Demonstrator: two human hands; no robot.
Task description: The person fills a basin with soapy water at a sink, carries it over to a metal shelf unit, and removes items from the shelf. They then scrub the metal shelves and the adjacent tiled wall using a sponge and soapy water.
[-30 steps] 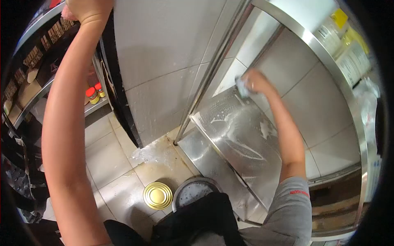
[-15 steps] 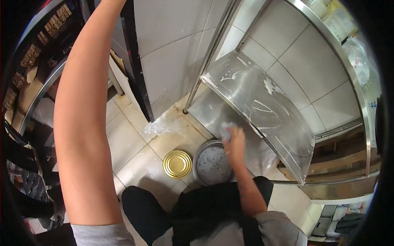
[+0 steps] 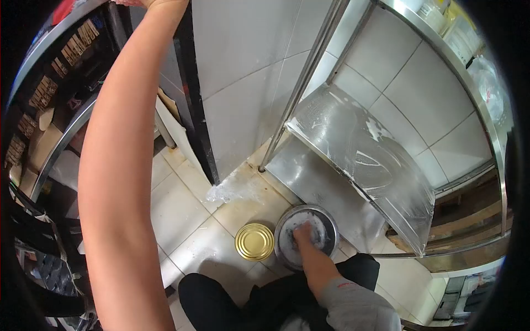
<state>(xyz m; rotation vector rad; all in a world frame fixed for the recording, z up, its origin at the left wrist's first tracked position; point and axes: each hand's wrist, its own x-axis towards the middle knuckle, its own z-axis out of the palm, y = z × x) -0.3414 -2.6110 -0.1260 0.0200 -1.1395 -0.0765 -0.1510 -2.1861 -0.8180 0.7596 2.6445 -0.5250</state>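
Note:
My right hand [image 3: 303, 234] is down in a round metal basin [image 3: 280, 255] on the floor, among white suds. The hand looks closed, but suds and water hide its fingertips and what they hold. My left arm reaches up along the left side. Only part of my left hand [image 3: 157, 3] shows at the top edge; its fingers are mostly cut off, beside something pinkish. Left of the basin stands a round gold-coloured tin [image 3: 254, 242]. Beyond the basin, a low steel shelf [image 3: 320, 185] lies beneath an upper steel panel [image 3: 364, 149] streaked with white foam.
A metal post [image 3: 287, 105] rises at the shelf's left corner beside a tiled wall [image 3: 243, 60]. Foamy water [image 3: 234, 190] lies on the tiled floor. Cartons and bags crowd a rack [image 3: 63, 140] at left. Wooden boards [image 3: 464, 220] sit at right, with plastic containers [image 3: 461, 38] above.
My right hand has moved from the lower shelf down into the basin; the pale, blurred wad it held is now hidden. Suds now show in the basin. The view has shifted slightly.

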